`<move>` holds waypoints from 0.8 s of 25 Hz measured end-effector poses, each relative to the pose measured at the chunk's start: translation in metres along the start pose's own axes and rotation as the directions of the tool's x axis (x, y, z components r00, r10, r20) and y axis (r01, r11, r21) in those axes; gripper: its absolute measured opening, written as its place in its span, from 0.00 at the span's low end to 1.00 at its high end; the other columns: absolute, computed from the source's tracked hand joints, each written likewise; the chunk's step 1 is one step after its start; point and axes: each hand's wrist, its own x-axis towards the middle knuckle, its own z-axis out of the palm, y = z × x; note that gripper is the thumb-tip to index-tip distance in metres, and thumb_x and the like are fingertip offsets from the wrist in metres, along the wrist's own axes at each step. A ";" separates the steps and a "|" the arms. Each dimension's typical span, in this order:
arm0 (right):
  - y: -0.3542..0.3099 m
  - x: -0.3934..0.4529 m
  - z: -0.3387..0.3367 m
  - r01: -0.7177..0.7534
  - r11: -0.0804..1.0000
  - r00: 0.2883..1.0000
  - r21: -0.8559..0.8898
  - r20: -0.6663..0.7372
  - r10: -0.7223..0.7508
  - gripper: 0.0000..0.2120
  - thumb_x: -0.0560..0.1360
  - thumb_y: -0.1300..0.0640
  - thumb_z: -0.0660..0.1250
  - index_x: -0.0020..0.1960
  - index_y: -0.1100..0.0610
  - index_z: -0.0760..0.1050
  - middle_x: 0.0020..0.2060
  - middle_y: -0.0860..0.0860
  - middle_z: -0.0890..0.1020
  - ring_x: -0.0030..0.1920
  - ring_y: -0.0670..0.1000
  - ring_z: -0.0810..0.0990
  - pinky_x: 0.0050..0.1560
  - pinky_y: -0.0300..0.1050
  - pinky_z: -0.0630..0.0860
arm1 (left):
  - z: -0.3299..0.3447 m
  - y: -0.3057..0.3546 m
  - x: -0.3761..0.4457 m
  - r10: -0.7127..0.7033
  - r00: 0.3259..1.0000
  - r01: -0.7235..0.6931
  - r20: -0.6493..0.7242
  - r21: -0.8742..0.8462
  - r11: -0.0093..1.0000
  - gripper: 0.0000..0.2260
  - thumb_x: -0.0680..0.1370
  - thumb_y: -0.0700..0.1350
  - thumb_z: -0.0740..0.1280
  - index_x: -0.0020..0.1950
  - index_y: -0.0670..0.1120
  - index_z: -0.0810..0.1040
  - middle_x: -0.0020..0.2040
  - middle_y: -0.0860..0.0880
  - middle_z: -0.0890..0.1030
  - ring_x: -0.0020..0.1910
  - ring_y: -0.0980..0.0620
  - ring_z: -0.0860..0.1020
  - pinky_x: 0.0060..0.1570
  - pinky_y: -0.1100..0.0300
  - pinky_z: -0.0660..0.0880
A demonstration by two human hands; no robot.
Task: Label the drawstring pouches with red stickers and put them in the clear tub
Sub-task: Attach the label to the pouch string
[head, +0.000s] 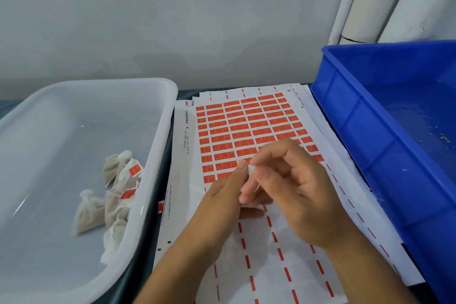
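Observation:
A small white drawstring pouch (252,172) is held between both hands over the sticker sheet (237,128). My left hand (222,192) grips it from the left with thumb on top. My right hand (293,187) pinches its upper edge from the right; most of the pouch is hidden by fingers. The sheet carries rows of red stickers, with the lower rows peeled away. The clear tub (158,140) stands at the left and holds several white pouches (116,195), two showing red stickers.
A blue plastic crate (385,131) stands at the right, its near wall beside the sheet. More sheets lie stacked beneath the top one. A loose red sticker (161,206) sits by the tub's right wall. White tubes (377,0) lean against the wall.

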 end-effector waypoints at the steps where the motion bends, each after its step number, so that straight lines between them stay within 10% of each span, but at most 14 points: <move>1: 0.001 -0.001 0.001 -0.012 1.000 0.999 -0.025 0.031 0.013 0.05 0.82 0.59 0.64 0.56 0.51 0.76 0.40 0.49 0.86 0.43 0.54 0.87 0.42 0.45 0.84 | -0.002 0.001 0.000 0.007 1.000 -0.006 0.017 -0.049 0.999 0.21 0.86 0.60 0.53 0.58 0.51 0.82 0.52 0.49 0.86 0.53 0.50 0.85 0.56 0.52 0.81; 5: 0.008 -0.002 0.001 -0.098 0.985 0.984 -0.142 0.131 0.117 0.05 0.82 0.58 0.64 0.54 0.49 0.76 0.40 0.47 0.86 0.42 0.53 0.87 0.41 0.43 0.84 | -0.013 0.006 0.001 -0.019 1.000 0.021 0.008 -0.344 0.939 0.19 0.86 0.54 0.56 0.60 0.43 0.82 0.50 0.39 0.82 0.46 0.45 0.80 0.47 0.53 0.76; 10: 0.021 0.001 -0.008 -0.195 0.926 0.969 -0.324 0.084 0.234 0.05 0.83 0.56 0.64 0.53 0.47 0.76 0.38 0.44 0.85 0.40 0.49 0.87 0.40 0.40 0.83 | -0.021 0.001 0.005 -0.052 0.991 -0.013 -0.122 -0.484 0.875 0.17 0.80 0.46 0.56 0.58 0.39 0.81 0.55 0.41 0.84 0.57 0.43 0.81 0.61 0.44 0.76; 15: 0.024 0.003 -0.016 -0.242 0.910 0.970 -0.336 -0.064 0.235 0.04 0.83 0.55 0.63 0.55 0.47 0.74 0.37 0.44 0.84 0.38 0.49 0.86 0.37 0.39 0.81 | -0.015 0.001 0.001 -0.069 0.983 0.089 -0.172 0.114 0.989 0.16 0.82 0.63 0.56 0.57 0.58 0.80 0.48 0.63 0.84 0.50 0.58 0.83 0.50 0.59 0.78; 20: 0.022 0.003 -0.016 -0.152 0.940 0.986 -0.307 -0.115 0.122 0.04 0.82 0.54 0.64 0.56 0.48 0.74 0.40 0.44 0.86 0.43 0.48 0.86 0.43 0.39 0.82 | -0.013 -0.009 0.000 0.217 0.972 -0.095 -0.090 0.696 0.712 0.11 0.78 0.59 0.65 0.40 0.55 0.75 0.39 0.57 0.75 0.42 0.59 0.76 0.31 0.70 0.72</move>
